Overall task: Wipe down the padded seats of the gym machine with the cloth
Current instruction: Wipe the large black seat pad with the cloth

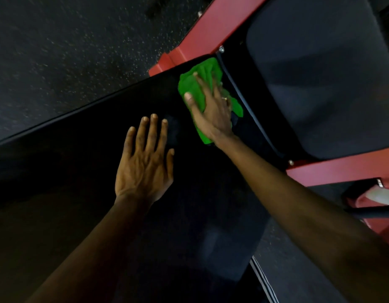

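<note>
big black padded seat point(80, 160) fills the lower left, red frame point(211, 29) upper right. left hand point(143, 165) rests flat on it, fingers straight. right hand point(211, 110) presses the green cloth point(195, 84) flat near the pad's top corner, centre frame. cloth looks soft and light, probably bunches easily, so palm it

- A single wide-angle view, worn on the person's head, faces forward and steeply down.
- It sits close over the black padded seat point(69, 171), which fills the lower left.
- The view is rolled, so the red frame point(211, 29) and the speckled floor point(80, 51) run slantwise across the top.
</note>
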